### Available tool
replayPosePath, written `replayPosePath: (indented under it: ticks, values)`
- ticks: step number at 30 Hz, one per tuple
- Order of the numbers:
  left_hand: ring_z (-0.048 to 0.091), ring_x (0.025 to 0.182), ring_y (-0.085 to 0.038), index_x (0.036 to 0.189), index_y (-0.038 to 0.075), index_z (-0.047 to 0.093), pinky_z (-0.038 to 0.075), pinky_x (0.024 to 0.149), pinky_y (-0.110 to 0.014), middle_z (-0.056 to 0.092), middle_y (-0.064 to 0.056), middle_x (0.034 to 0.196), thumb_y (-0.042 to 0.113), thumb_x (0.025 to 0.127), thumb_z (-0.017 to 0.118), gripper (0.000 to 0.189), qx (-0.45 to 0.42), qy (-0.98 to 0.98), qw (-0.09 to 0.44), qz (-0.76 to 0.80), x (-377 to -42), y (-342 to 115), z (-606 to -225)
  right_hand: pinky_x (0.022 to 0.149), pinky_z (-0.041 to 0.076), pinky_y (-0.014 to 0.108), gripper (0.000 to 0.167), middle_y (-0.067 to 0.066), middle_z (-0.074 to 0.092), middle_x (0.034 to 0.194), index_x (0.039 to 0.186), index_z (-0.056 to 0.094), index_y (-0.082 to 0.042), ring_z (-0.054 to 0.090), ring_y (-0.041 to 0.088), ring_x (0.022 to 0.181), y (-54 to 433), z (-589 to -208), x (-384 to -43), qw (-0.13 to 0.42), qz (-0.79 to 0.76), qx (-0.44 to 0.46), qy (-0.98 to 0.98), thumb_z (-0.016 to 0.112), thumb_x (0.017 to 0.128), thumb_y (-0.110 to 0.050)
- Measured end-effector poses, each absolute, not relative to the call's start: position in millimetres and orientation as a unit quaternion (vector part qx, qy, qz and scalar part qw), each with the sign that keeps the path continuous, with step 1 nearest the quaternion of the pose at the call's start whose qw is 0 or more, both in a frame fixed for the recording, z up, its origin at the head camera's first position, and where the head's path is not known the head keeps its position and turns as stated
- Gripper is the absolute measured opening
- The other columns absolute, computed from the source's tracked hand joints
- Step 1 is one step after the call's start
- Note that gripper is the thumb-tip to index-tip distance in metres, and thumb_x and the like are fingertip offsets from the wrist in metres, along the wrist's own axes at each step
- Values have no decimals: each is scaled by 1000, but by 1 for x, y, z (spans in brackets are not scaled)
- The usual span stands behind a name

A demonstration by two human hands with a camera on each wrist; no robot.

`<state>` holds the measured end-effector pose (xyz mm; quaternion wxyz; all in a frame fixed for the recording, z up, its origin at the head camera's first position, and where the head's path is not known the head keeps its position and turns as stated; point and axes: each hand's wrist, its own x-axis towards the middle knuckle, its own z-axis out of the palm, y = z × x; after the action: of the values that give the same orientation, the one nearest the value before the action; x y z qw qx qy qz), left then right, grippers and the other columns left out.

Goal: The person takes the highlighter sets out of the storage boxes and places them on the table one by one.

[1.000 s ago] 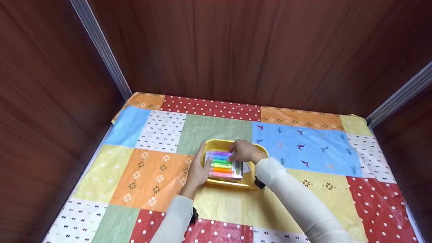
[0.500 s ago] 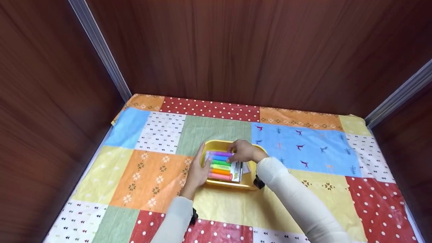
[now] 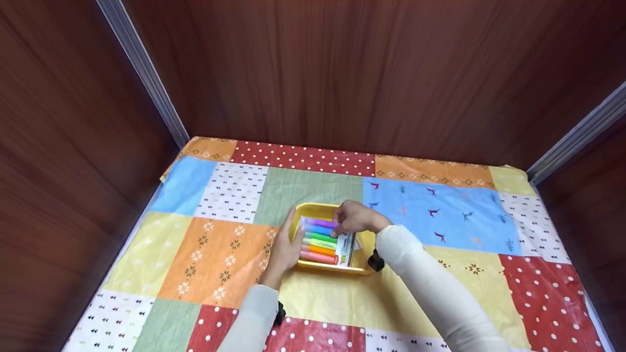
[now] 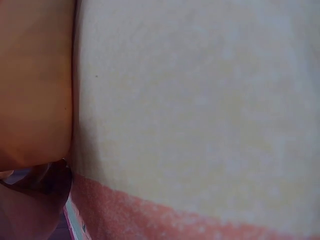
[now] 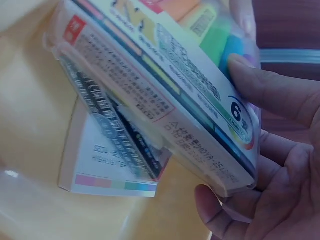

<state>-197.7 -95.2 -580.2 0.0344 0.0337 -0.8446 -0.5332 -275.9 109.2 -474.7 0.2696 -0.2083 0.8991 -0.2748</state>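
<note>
In the head view, a clear-windowed pack of highlighters (image 3: 321, 244) in several colours lies tilted over a yellow plastic basket (image 3: 361, 266). My right hand (image 3: 358, 217) pinches the pack by its far right corner; in the right wrist view the thumb presses its printed face and the fingers go underneath. At the basket's left side, my left hand (image 3: 285, 249) holds the wall, fingers along the outside and thumb inside over the pack's left end. Under the pack, the right wrist view shows a dark-labelled packet (image 5: 112, 117) and a white highlighter box (image 5: 102, 165).
The basket stands on a patchwork-print tablecloth (image 3: 215, 259). Dark wood-grain panels (image 3: 303, 73) close in the back and both sides, with metal strips (image 3: 146, 68) at the corners. The left wrist view shows mostly blurred cloth (image 4: 195, 110).
The highlighter pack has tilted and its near right corner has shifted slightly towards me, uncovering more of its label. My right hand has moved a little right; my left hand stays at the basket.
</note>
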Motion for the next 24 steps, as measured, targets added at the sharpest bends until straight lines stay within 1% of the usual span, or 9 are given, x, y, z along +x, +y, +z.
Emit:
replayPosePath:
  ticks: [1, 3, 8, 10, 12, 15, 17, 22, 24]
  values:
    - [45, 143, -39, 160, 39, 22, 29, 125, -56, 31, -9, 166, 42, 105, 46, 60, 34, -845, 34, -533, -198, -95, -580, 55, 35, 21, 24, -7, 47, 63, 77, 62, -10, 41, 8, 60, 110, -474, -276, 273, -280, -208, 897, 83, 82, -20]
    - [58, 132, -39, 160, 41, 21, 30, 125, -56, 30, -8, 167, 47, 105, 44, 60, 37, -842, 30, -538, -198, -95, -581, 54, 34, 21, 24, -7, 46, 62, 76, 61, -11, 40, 8, 59, 111, -474, -275, 279, -293, -205, 891, 83, 82, -19]
    - [57, 132, -40, 160, 41, 21, 29, 124, -59, 28, -6, 168, 54, 104, 40, 60, 43, -837, 27, -544, -199, -96, -580, 57, 38, 21, 20, -7, 50, 67, 81, 64, -10, 43, 8, 63, 113, -472, -273, 279, -315, -195, 886, 82, 83, -17]
    - [40, 147, -39, 160, 38, 22, 27, 125, -59, 28, -4, 168, 52, 105, 40, 60, 41, -837, 33, -544, -199, -96, -580, 59, 40, 21, 19, -6, 52, 70, 83, 64, -10, 45, 9, 66, 114, -471, -272, 277, -319, -193, 886, 81, 83, -17]
    - [36, 150, -39, 161, 33, 23, 25, 126, -59, 27, -5, 168, 46, 106, 40, 59, 31, -836, 40, -546, -199, -96, -580, 60, 41, 22, 19, -5, 53, 72, 85, 63, -9, 46, 10, 67, 117, -470, -271, 276, -323, -193, 884, 80, 84, -16]
    - [32, 152, -38, 161, 27, 24, 24, 126, -58, 28, -7, 168, 37, 108, 40, 56, 15, -837, 52, -544, -199, -97, -581, 61, 43, 21, 17, -6, 55, 74, 87, 64, -9, 48, 10, 70, 121, -469, -270, 277, -331, -192, 881, 79, 85, -15]
    - [30, 152, -38, 161, 24, 25, 24, 126, -58, 28, -8, 168, 34, 108, 40, 56, 7, -839, 59, -541, -199, -97, -581, 61, 42, 21, 17, -5, 53, 73, 86, 63, -9, 47, 10, 69, 125, -468, -269, 279, -336, -192, 879, 79, 85, -15]
    - [32, 152, -39, 161, 26, 25, 25, 126, -59, 28, -7, 167, 32, 108, 41, 56, 11, -839, 58, -540, -198, -96, -581, 60, 37, 23, 17, -5, 46, 69, 82, 61, -10, 42, 11, 65, 134, -467, -266, 275, -340, -198, 877, 77, 87, -15]
    - [33, 150, -41, 161, 27, 25, 26, 124, -61, 30, -8, 167, 32, 108, 42, 56, 17, -839, 54, -541, -198, -96, -581, 61, 39, 24, 14, -6, 49, 70, 84, 63, -10, 44, 11, 66, 136, -466, -265, 272, -342, -195, 878, 76, 87, -16]
